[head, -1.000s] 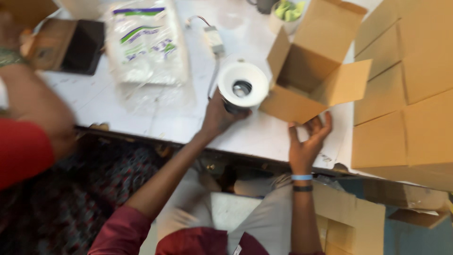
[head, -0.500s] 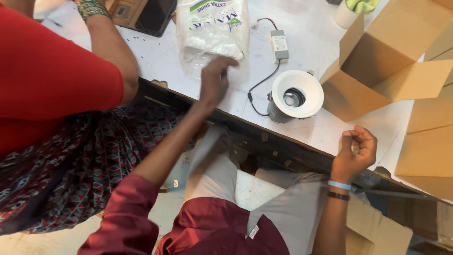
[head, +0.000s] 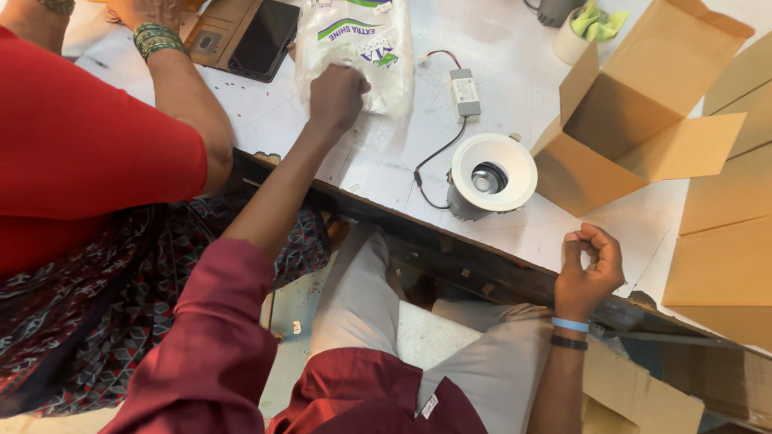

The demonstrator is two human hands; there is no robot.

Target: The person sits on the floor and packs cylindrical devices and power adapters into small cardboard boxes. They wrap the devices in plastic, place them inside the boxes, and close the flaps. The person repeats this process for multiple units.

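My left hand [head: 336,95] reaches across the white table and its fingers close on the clear plastic bag of white material [head: 355,47]. My right hand [head: 591,261] hovers over the table's near edge, fingers curled loosely, holding nothing I can see. Between the hands stands a round white downlight fixture [head: 492,175] with a black cable running to a small white driver unit [head: 464,93]. An open brown cardboard box [head: 635,120] lies on its side just right of the fixture.
A person in a red top sits at my left, their forearm [head: 181,88] with green bangles resting on the table. A black phone in a brown case [head: 253,36] lies far left. Flat cardboard sheets [head: 724,241] stack at the right. A cup with green cloth [head: 583,28] stands behind.
My left hand let go of the downlight fixture, moved left and closed on the plastic bag. My right hand left the cardboard box and curled over the table edge.
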